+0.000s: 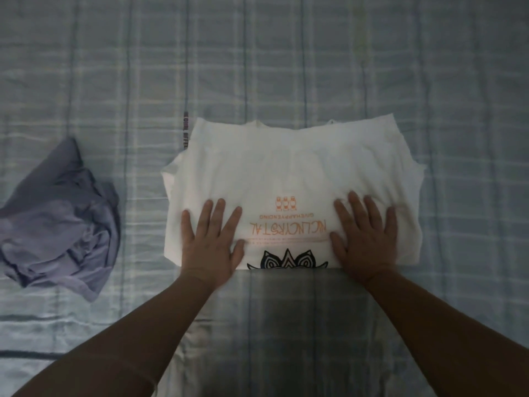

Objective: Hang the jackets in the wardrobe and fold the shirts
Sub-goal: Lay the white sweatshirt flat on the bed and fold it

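Note:
A white shirt [286, 167] with orange lettering and a black flower print lies folded flat on the bed, in the middle of the view. My left hand [213, 239] rests palm down on its near left part, fingers spread. On the near right part lies my right hand [365, 236], also flat with fingers apart. Neither hand grips the cloth. A crumpled lilac shirt [63, 224] lies in a heap at the left, well apart from both hands.
The bed is covered by a blue-grey checked sheet [286, 67] that fills the whole view. A small dark label [184, 128] shows on the sheet just left of the white shirt's far corner.

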Tool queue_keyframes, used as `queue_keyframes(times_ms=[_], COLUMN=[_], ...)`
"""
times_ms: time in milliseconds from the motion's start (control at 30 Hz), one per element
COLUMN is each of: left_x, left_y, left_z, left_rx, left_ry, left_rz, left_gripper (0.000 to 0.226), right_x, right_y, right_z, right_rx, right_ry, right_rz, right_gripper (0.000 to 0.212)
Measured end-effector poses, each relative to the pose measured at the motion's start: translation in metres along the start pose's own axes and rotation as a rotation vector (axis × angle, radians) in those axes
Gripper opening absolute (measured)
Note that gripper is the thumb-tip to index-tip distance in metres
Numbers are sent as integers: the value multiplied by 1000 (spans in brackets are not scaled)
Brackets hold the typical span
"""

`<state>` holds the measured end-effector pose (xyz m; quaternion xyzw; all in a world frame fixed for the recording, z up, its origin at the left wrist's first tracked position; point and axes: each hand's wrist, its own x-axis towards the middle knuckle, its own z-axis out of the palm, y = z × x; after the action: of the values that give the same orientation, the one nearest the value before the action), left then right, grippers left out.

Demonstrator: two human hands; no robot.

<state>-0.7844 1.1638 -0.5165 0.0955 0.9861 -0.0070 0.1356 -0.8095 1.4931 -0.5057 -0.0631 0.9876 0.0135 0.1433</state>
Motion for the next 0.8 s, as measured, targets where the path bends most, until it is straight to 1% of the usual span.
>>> queue_keyframes(times_ms=[100,167,233,267,300,333,400,467,533,600,633,700,800], left_x=[1,7,19,28,39,51,78,107,136,160,170,183,199], left_y=[10,22,44,59,78,99,143,186,226,259,275,300,331], left_z=[-15,-28,-44,-53,-62,-71,-89,-101,-113,-121,-122,-118,-108], left_rx=[-32,-87,-196,-272,-349,-415,-517,-605,-676,-692,-654,-561,-518], left_ry=[-6,80,200,235,233,193,70,-11,-57,-99,-120,-161,-220], left_rz=[-54,-61,39,117,189,235,257,250,222,180,160,98,-74], left_gripper=[63,54,41,35,32,31,32,27,24,25,28,39,63], right_x=[-5,-11,-18,-23,-27,-30,-34,-38,-40,-43,-43,-44,-43], right_y=[3,12,27,34,40,47,58,67,73,79,84,92,104], right_z=[-14,-24,-33,-37,-38,-39,-35,-29,-24,-20,-19,-19,-19], right_rx=[186,372,444,445,450,468,542,737,962,976,957,940,908], right_ry=[67,184,319,355,363,351,293,196,93,-2,-38,-105,-209], right_rz=[11,55,136,188,249,324,530,739,843,818,800,753,661], right_gripper=[68,60,50,46,43,40,39,47,45,33,26,21,18])
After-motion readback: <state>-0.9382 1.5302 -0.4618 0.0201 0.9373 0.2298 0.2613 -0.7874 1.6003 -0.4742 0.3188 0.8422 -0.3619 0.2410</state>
